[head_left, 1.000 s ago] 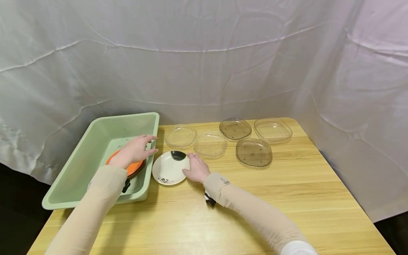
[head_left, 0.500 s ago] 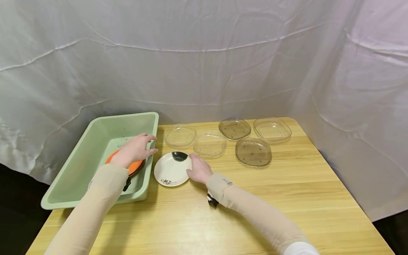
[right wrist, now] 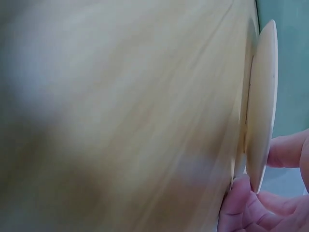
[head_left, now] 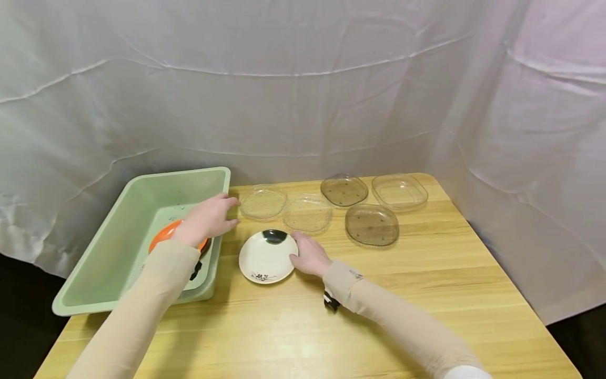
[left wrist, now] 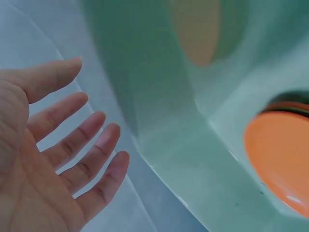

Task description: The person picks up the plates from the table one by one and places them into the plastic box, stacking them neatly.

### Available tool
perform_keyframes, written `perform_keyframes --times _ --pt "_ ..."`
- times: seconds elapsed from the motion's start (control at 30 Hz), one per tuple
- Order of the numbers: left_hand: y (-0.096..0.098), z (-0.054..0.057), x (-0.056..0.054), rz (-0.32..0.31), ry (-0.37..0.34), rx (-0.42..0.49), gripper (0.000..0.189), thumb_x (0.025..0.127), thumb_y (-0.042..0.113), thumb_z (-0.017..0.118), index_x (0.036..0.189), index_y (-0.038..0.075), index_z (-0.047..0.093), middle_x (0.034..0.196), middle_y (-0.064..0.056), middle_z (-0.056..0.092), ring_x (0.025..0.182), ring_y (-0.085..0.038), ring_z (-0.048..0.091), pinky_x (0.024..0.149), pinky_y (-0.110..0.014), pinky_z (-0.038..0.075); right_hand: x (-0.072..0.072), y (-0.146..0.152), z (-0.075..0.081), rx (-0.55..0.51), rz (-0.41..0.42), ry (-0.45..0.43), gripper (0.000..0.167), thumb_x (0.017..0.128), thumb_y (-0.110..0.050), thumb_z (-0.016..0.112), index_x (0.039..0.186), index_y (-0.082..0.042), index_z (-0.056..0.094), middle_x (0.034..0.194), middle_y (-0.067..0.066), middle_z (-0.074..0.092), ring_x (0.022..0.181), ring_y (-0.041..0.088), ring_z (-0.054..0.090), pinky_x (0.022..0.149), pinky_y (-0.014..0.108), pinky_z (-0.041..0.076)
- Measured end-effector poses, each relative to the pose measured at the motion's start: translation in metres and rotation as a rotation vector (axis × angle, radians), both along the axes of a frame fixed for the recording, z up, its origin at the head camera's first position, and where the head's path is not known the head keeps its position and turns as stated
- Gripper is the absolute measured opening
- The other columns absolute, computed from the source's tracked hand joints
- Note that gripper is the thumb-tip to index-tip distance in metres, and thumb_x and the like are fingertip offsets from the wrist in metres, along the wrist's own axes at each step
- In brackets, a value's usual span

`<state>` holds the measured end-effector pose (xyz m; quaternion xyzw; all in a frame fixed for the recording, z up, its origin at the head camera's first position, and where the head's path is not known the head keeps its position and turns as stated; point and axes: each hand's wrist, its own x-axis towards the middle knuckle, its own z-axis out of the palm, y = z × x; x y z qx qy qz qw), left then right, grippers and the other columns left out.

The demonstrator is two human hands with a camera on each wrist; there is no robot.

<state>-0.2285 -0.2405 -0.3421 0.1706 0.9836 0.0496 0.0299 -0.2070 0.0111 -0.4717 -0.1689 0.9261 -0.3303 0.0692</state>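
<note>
A small round white plate [head_left: 266,258] with a black patch and a dark floral print is low over the wooden table, right of the green basin. My right hand [head_left: 310,253] pinches its right edge; in the right wrist view the thumb and fingers take the plate's rim [right wrist: 263,106] close to the tabletop. My left hand [head_left: 208,218] hovers over the right wall of the green basin [head_left: 137,237], holding nothing, its fingers [left wrist: 91,164] spread and loosely bent. Below it an orange plate [head_left: 163,235] lies in the basin, partly hidden by the hand, with dark and orange rims [left wrist: 292,107] beside it.
Two clear plates, one at the back left [head_left: 263,202] and one nearer [head_left: 307,213], lie behind the white plate. Farther right are two brown-tinted plates [head_left: 344,190] and a clear square dish [head_left: 400,191]. A grey curtain [head_left: 303,105] hangs behind the wooden table [head_left: 426,284].
The white plate has slid right and slightly toward me, away from the basin, with my right hand on its rim. My left hand has shifted slightly right over the basin's edge.
</note>
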Motion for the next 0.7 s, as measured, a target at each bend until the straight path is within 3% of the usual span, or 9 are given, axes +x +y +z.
perform_keyframes --times 0.27,0.5,0.7 --pt "0.032 0.005 -0.002 -0.082 0.015 -0.001 0.044 0.094 0.023 0.069 0.133 0.006 0.062 0.139 -0.018 0.060 0.122 -0.038 0.062 0.107 -0.053 0.049 0.001 0.025 -0.001 -0.013 0.000 -0.001 0.057 0.090 -0.009 0.068 0.143 -0.001 0.049 0.131 0.018 0.066 0.117 0.034 0.065 0.103 0.048 0.053" --pt "0.059 0.010 -0.002 -0.106 -0.009 -0.018 0.043 0.096 0.026 0.067 0.135 0.009 0.061 0.143 -0.016 0.059 0.127 -0.039 0.060 0.106 -0.054 0.050 0.004 0.046 -0.002 -0.002 0.004 0.009 0.054 0.089 -0.008 0.068 0.141 -0.003 0.052 0.117 0.015 0.072 0.105 0.028 0.069 0.095 0.045 0.056" --pt "0.087 0.004 -0.003 -0.116 0.002 -0.011 0.043 0.096 0.029 0.066 0.135 0.013 0.061 0.142 -0.013 0.060 0.128 -0.038 0.060 0.102 -0.056 0.053 0.008 0.067 -0.002 -0.009 0.001 -0.014 0.052 0.090 -0.007 0.067 0.140 -0.003 0.052 0.116 0.015 0.072 0.105 0.027 0.070 0.094 0.044 0.058"
